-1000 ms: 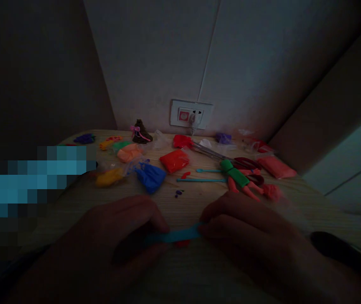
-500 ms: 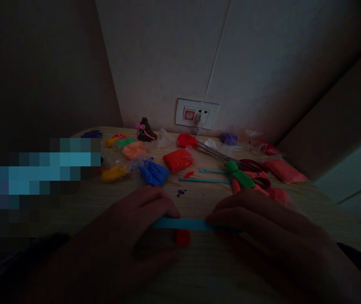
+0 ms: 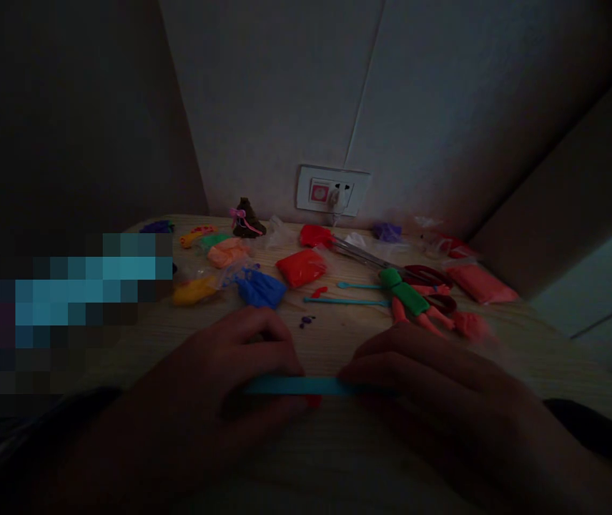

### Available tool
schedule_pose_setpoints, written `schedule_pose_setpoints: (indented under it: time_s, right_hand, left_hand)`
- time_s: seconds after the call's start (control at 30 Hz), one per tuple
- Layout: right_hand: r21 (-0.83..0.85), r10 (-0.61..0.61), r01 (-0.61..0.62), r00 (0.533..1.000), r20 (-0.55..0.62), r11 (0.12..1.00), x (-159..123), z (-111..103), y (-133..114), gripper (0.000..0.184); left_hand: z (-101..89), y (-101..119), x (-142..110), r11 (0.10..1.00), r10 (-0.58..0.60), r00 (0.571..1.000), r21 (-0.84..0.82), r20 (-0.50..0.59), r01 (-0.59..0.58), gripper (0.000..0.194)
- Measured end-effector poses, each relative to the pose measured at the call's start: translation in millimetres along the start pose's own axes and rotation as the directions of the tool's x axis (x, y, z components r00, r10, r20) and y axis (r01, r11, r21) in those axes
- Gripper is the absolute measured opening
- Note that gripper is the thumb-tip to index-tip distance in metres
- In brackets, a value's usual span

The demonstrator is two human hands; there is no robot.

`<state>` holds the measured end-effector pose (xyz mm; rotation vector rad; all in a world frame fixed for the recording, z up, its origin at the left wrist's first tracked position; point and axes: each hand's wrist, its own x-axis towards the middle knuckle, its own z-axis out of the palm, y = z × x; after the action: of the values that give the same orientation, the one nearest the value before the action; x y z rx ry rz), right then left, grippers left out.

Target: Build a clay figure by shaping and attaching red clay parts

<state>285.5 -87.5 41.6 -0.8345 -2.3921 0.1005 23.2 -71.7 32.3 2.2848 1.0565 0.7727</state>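
Pale, wood-grained counter (image 3: 322, 350). Toward the far edge stands a brown, tapering figure with a pink bow (image 3: 247, 224). Across the middle lie a crumpled blue lump (image 3: 260, 289), a glossy orange-red packet (image 3: 302, 267) and two slender teal sticks (image 3: 346, 301). To the right, a green-bodied, pink-limbed doll-like figure (image 3: 410, 296) lies beside dark-red-handled metal scissors (image 3: 362, 254). Near side: a small red lump (image 3: 314, 402), partly hidden.

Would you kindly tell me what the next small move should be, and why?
Perhaps press the blue strip gently down toward the red piece: the left hand and right hand hold it from either side, and in this view it partly covers the piece, though contact is unclear.
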Motion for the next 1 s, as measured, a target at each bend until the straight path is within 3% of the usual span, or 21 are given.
schedule_pose_setpoints:
  time_s: [0.67, 1.0]
  right_hand:
    - [0.05, 0.037, -0.038, 0.999, 0.013, 0.998, 0.0, 5.2, -1.0, 0.035]
    - [0.015, 0.034, -0.034, 0.999, -0.019, 0.999, 0.6, 2.3, 0.1, 0.028]
  left_hand:
    - [-2.1, 5.3, 1.9, 0.997, 0.039, 0.999, 0.063, -0.002, -0.039, 0.02]
    - [5.0, -1.3, 4.2, 0.993, 0.108, 0.99, 0.047, -0.091, -0.104, 0.013]
